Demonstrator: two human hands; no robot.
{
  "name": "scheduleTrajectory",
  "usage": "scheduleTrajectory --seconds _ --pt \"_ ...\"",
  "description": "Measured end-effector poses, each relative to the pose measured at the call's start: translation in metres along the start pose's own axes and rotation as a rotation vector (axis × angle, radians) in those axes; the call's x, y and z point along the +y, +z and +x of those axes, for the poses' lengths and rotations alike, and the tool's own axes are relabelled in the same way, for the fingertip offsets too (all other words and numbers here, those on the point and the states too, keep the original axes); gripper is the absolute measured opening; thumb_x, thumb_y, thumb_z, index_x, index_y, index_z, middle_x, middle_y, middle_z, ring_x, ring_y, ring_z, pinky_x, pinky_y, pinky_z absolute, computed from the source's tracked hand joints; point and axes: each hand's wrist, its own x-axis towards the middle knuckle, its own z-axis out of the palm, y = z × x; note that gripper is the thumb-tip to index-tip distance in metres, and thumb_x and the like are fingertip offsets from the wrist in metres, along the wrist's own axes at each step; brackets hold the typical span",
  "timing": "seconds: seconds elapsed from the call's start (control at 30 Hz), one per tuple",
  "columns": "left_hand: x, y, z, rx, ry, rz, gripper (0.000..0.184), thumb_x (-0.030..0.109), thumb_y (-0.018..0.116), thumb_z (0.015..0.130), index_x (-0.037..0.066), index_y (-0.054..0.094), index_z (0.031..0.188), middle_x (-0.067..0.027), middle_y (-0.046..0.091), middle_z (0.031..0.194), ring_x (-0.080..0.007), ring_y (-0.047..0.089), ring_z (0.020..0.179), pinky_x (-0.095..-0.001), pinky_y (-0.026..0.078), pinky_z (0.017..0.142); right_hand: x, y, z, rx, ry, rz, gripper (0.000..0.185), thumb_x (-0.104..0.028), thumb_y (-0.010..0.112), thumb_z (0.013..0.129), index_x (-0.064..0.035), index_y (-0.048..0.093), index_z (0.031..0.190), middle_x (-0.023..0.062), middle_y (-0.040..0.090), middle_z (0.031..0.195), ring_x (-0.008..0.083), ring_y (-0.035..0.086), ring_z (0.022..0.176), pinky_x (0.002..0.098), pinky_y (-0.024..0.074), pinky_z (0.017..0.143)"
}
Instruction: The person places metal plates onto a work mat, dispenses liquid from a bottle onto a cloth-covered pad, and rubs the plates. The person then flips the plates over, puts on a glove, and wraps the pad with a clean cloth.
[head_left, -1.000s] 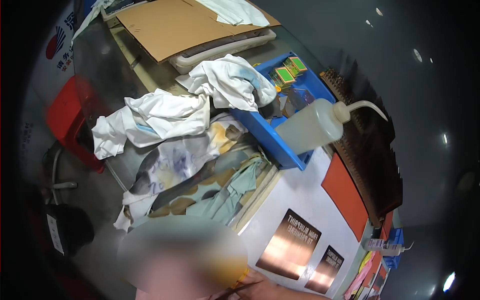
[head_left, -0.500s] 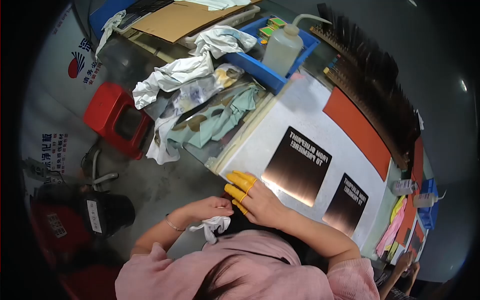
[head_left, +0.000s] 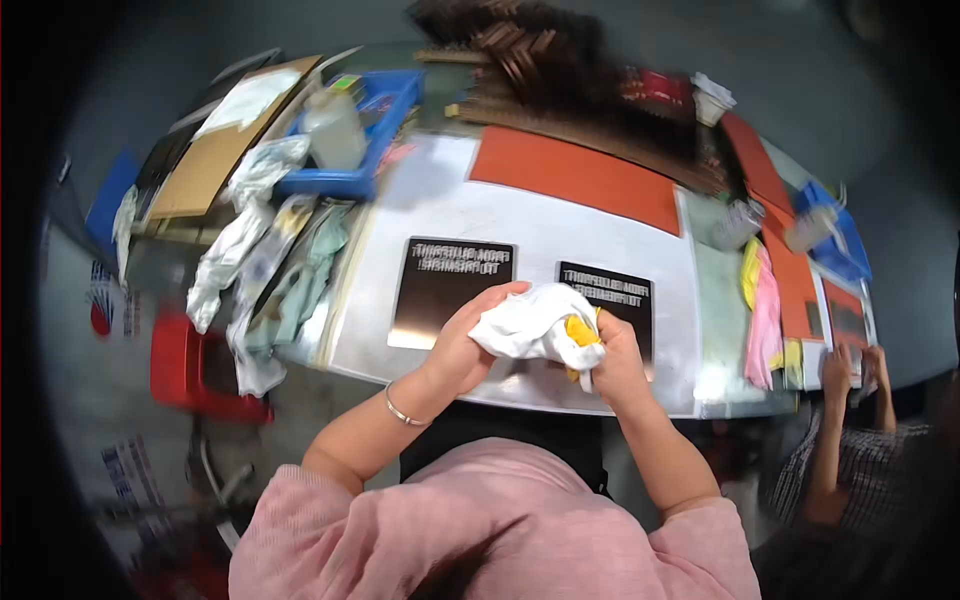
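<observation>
My left hand, with a bracelet at its wrist, grips one side of a bunched white cloth held over the front of the table. From the other side my right hand, wearing yellow finger cots, has its fingers wrapped in the same cloth, which partly hides them. Beyond my hands lie two dark metal plates with reversed white lettering: a left plate and a right plate. The cloth and my hands cover part of both plates.
Behind the plates runs an orange sheet, then a dark wooden rack. To the left are a blue tray with a squeeze bottle, hanging rags and a red stool. A co-worker's hands are at right.
Both hands have come up from the table's front edge to over it, and the white cloth is now between them. My view has turned toward the right.
</observation>
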Motion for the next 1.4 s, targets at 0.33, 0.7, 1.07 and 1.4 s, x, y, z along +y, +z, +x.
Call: scheduleTrajectory --seconds 0.33,0.7,1.07,1.4 --pt "0.001 0.039 0.045 0.073 0.078 0.492 0.024 0.017 0.046 0.090 0.000 0.057 0.104 -0.0061 0.063 0.090 -0.0121 0.060 0.072 -0.0241 0.049 0.061 -0.028 -0.110 0.006 0.060 -0.132 -0.015 0.020 -0.015 0.055 0.086 0.0028 0.060 0.095 0.0039 0.061 0.083 0.0083 0.056 0.074 0.0240 0.0469 0.067" --pt "0.014 0.051 0.057 -0.189 0.265 0.900 0.036 0.012 0.037 0.092 -0.001 0.040 0.125 -0.0099 0.057 0.105 -0.0176 0.057 0.088 -0.0289 0.046 0.077 -0.033 -0.131 0.020 0.150 -0.198 -0.070 0.022 -0.019 0.050 0.088 0.0004 0.060 0.092 0.0061 0.062 0.077 0.0117 0.058 0.065 0.0221 0.0456 0.060" --pt "0.019 0.062 0.057 -0.247 0.242 0.841 0.039 0.021 0.041 0.092 0.002 0.039 0.125 -0.0102 0.054 0.107 -0.0151 0.054 0.095 -0.0272 0.042 0.082 0.003 -0.133 0.060 -0.017 -0.616 -0.035 0.031 -0.022 0.055 0.080 0.0020 0.053 0.100 0.0127 0.059 0.091 0.0245 0.060 0.081 0.0349 0.0493 0.074" --pt "-0.015 0.074 0.087 -0.254 -0.263 0.616 0.044 0.045 0.041 0.090 0.004 0.055 0.097 -0.0034 0.060 0.090 -0.0101 0.056 0.080 -0.0211 0.043 0.066 -0.010 -0.088 0.039 0.449 -0.615 -0.711 0.019 -0.027 0.059 0.071 -0.0085 0.060 0.070 0.0064 0.059 0.069 0.0222 0.057 0.064 0.0335 0.0459 0.057"
